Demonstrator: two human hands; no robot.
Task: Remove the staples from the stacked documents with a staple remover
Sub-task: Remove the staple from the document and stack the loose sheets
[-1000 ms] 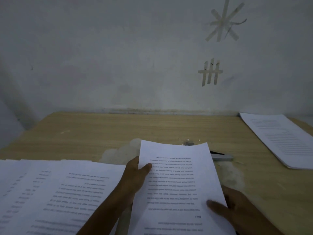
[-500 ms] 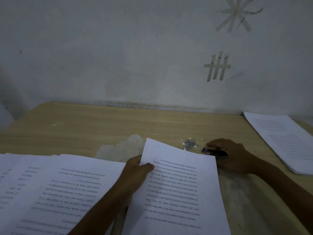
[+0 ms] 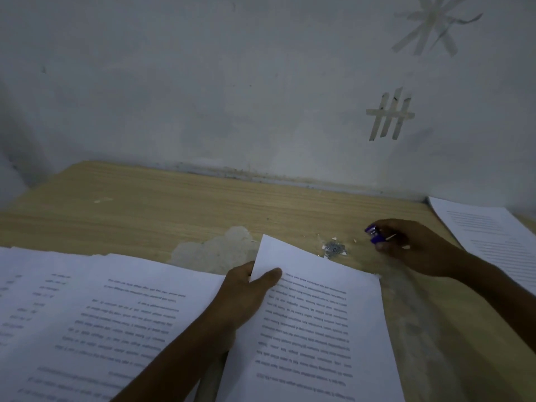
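Observation:
A printed document (image 3: 316,320) lies in front of me on the wooden table (image 3: 162,210), text upside down. My left hand (image 3: 246,291) grips its upper left edge, thumb on top of the page. My right hand (image 3: 414,245) is off to the right of the document's far corner, fingers curled round a blue staple remover (image 3: 374,234) whose end pokes out toward the left. A small heap of pulled staples (image 3: 334,248) lies on the table between the document's top edge and the remover.
A spread of printed sheets (image 3: 87,320) covers the left near side of the table. Another paper stack (image 3: 493,236) lies at the far right. A worn pale patch (image 3: 214,250) marks the tabletop. The wall (image 3: 232,82) runs close behind.
My right hand left the document's lower right edge, reached to the staple remover on the table and picked it up. My left hand kept its grip on the document.

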